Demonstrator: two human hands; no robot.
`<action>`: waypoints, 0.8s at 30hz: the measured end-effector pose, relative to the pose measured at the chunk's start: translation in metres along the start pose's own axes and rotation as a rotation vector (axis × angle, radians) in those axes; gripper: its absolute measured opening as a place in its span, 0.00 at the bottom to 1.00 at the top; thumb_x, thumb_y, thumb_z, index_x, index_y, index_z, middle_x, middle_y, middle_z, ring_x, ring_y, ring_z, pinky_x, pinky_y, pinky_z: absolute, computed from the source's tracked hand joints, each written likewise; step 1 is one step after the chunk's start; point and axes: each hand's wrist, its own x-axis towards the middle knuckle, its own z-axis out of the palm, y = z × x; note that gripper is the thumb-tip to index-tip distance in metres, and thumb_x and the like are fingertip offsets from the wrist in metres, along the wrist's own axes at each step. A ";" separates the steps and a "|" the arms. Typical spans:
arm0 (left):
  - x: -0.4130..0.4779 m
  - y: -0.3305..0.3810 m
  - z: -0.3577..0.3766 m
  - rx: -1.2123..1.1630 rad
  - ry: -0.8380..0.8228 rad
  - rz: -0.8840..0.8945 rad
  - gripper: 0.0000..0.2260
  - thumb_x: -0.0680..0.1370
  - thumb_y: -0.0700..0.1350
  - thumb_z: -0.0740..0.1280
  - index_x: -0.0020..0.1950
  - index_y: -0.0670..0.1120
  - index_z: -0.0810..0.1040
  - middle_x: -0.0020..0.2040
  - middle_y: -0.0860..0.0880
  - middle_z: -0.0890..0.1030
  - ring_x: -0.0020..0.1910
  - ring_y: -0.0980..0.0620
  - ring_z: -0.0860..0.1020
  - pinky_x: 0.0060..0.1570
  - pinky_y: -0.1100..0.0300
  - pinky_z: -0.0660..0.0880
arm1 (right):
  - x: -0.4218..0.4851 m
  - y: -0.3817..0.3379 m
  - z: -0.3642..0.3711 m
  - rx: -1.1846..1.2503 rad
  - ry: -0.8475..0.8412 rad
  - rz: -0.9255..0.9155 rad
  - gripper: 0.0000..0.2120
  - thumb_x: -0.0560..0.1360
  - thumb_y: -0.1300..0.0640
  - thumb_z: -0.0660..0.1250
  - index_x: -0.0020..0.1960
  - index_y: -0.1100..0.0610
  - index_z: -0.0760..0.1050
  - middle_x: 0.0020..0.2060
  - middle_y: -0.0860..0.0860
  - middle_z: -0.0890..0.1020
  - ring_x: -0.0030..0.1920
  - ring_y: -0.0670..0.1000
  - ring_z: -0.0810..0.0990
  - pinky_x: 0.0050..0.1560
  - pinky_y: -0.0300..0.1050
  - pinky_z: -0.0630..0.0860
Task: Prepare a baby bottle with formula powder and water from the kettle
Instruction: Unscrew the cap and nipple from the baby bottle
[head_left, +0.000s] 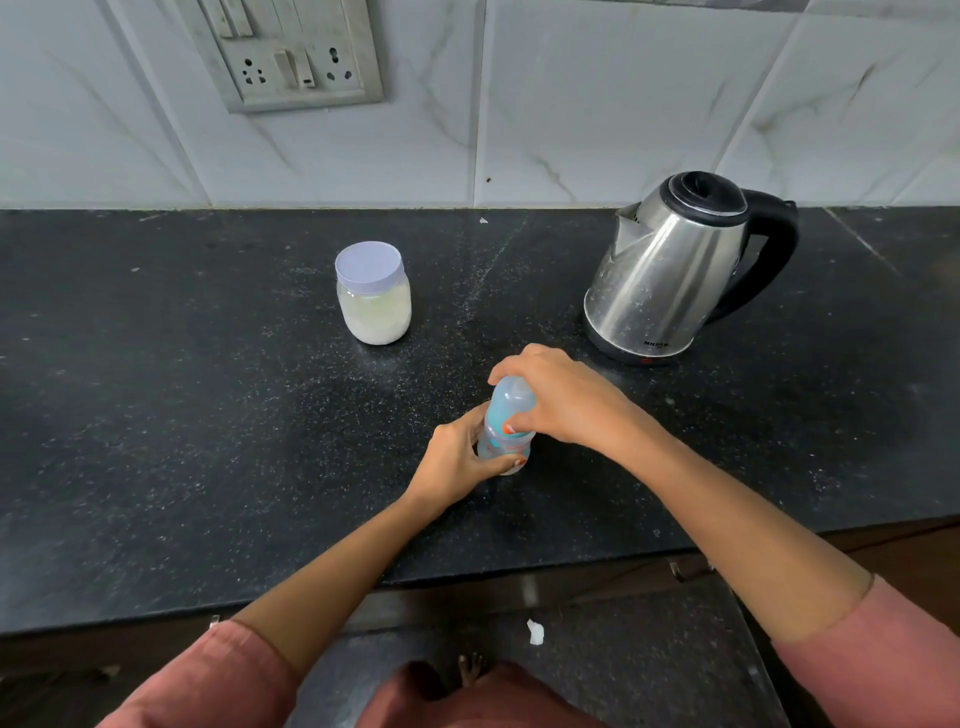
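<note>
Black counter (208, 415). Steel kettle (670, 275) upright on it. Lidded jar (373, 296) of white powder well left of kettle. Front-left of kettle, near it: right hand (566, 400) curled over top of baby bottle (506, 410); left hand (457, 457) wraps its lower body. Bottle upright on counter.

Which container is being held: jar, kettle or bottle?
The bottle: left hand grips its base, right hand grips its top. Jar and kettle stand untouched farther back.
</note>
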 end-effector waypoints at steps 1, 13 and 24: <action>0.000 0.000 0.000 0.000 0.003 0.000 0.27 0.67 0.43 0.75 0.64 0.49 0.71 0.55 0.52 0.81 0.55 0.58 0.78 0.58 0.58 0.75 | 0.000 0.000 -0.001 0.018 -0.001 -0.003 0.24 0.71 0.58 0.70 0.65 0.50 0.69 0.61 0.52 0.70 0.59 0.54 0.73 0.51 0.47 0.71; -0.002 0.005 0.000 0.009 0.007 0.013 0.29 0.67 0.41 0.75 0.66 0.48 0.70 0.56 0.59 0.76 0.57 0.61 0.75 0.58 0.70 0.70 | -0.012 0.037 -0.044 0.294 0.230 0.065 0.24 0.67 0.59 0.74 0.61 0.52 0.73 0.59 0.52 0.74 0.54 0.50 0.72 0.52 0.42 0.68; -0.004 0.002 0.005 -0.033 0.041 -0.019 0.29 0.68 0.39 0.75 0.66 0.47 0.70 0.57 0.56 0.77 0.56 0.62 0.75 0.55 0.75 0.69 | 0.006 0.113 0.028 0.317 0.259 0.395 0.26 0.69 0.65 0.71 0.65 0.55 0.70 0.64 0.56 0.69 0.64 0.56 0.70 0.65 0.50 0.67</action>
